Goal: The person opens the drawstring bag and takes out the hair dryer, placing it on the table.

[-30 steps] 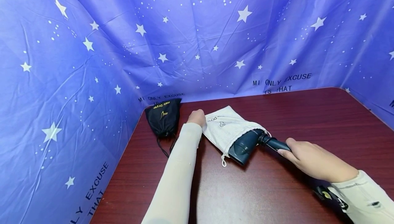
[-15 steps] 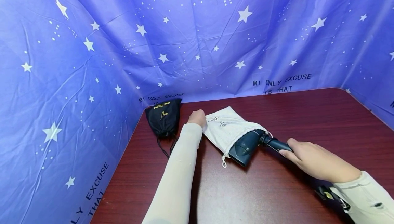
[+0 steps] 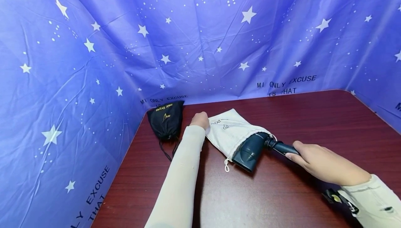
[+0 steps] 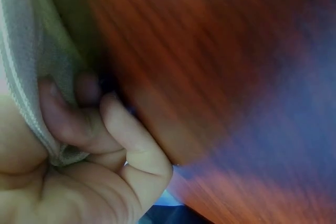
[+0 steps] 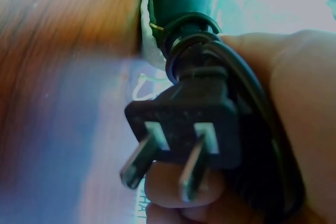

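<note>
A dark hair dryer lies partly inside a white drawstring pouch, its nozzle end and handle outside the pouch mouth. My right hand grips the handle's end. In the right wrist view a black two-pin plug and its wound cord sit against the handle, close to the fingers. With curled fingers my left hand pinches the pouch's closed end at its left corner; the left wrist view shows the pouch cloth between thumb and fingers. The part of the dryer inside the pouch is hidden.
A black drawstring pouch printed "Hair Dryer" lies at the table's back left, its cords trailing toward the left forearm. The dark red wooden table meets blue star-printed curtains at the back and left.
My right hand has drawn the hair dryer slightly right and toward me, so more of its body shows outside the white pouch. The left hand stays in place.
</note>
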A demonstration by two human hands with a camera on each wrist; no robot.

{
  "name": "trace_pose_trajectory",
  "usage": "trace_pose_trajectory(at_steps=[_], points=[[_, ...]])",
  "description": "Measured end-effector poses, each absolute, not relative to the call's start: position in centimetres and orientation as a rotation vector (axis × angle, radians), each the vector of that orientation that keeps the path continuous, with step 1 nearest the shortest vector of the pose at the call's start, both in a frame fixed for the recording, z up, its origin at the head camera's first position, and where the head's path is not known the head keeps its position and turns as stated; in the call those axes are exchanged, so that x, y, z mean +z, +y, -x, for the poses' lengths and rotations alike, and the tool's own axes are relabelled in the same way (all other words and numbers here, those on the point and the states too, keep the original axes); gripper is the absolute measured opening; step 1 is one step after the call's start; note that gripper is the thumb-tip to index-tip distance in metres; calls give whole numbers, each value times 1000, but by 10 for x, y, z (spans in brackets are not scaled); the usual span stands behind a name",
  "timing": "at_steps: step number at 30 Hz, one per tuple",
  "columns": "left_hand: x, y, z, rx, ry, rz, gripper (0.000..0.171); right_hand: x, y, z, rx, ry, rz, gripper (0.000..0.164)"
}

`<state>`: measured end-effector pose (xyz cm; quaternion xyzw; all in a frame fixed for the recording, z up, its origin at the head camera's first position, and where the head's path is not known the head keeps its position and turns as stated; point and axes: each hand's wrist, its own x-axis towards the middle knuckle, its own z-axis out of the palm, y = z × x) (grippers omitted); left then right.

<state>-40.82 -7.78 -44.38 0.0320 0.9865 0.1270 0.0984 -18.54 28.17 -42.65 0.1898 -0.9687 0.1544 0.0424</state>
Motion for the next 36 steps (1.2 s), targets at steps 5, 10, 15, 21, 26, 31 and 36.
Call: trace_pose_trajectory(at_steps=[5, 10, 15, 21, 26, 31, 36], points=[[-443, -76, 406, 385, 2923, -90, 19, -426, 281, 184, 472, -2953, -584, 30], [-444, -74, 401, 326, 2952, -128, 16, -429, 279, 183, 473, -2943, -588, 30], [-443, -71, 398, 257, 2975, -148, 15, -428, 277, 184, 477, -2946, -590, 30], [-440, -67, 397, 254, 2953, -148, 25, -425, 275, 183, 470, -2958, -592, 30], [-438, -65, 395, 289, 2954, -122, 26, -423, 275, 182, 462, -2940, -595, 30], [-437, -65, 394, 313, 2960, -100, 24, -424, 277, 182, 452, -2921, -606, 30], [-438, -67, 395, 316, 2968, -96, 22, -424, 279, 184, 459, -2930, -603, 29]])
